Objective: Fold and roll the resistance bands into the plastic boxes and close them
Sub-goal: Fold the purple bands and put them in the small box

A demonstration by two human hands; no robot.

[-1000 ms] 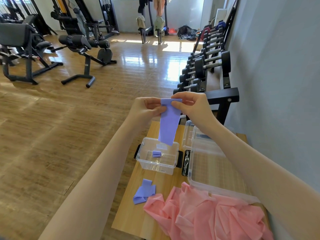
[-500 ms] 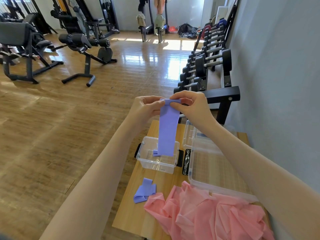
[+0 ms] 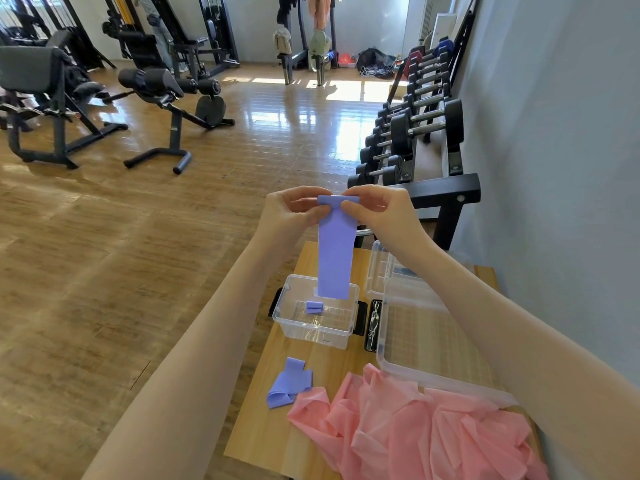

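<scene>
- A crumpled pink band (image 3: 408, 431) is seen heaped on the near end of the wooden surface (image 3: 263, 438), nearer the viewer than the small clear box (image 3: 317, 315).
- A loosely folded purple band (image 3: 289, 384) is laid on the surface, just nearer than the small clear box and touching the pink heap's left edge.
- The small clear box is shown open, with black latches at its sides; a small rolled purple band (image 3: 314, 306) is contained on its floor.
- A large clear box (image 3: 426, 341) is placed just right of the small clear box, with a narrow black object (image 3: 373, 323) between them.
- A long purple band (image 3: 335, 251) is held above the small clear box, its lower end hanging at the far rim of the box.
- Its top edge, rolled over, is pinched by the left hand (image 3: 294, 213) and the right hand (image 3: 375, 211); the fingers of both are clamped on the band.
- A dumbbell rack (image 3: 426, 133) is seen beyond the small clear box, against the wall.
- Exercise benches (image 3: 162, 98) stand far left of the box on the wooden floor.
</scene>
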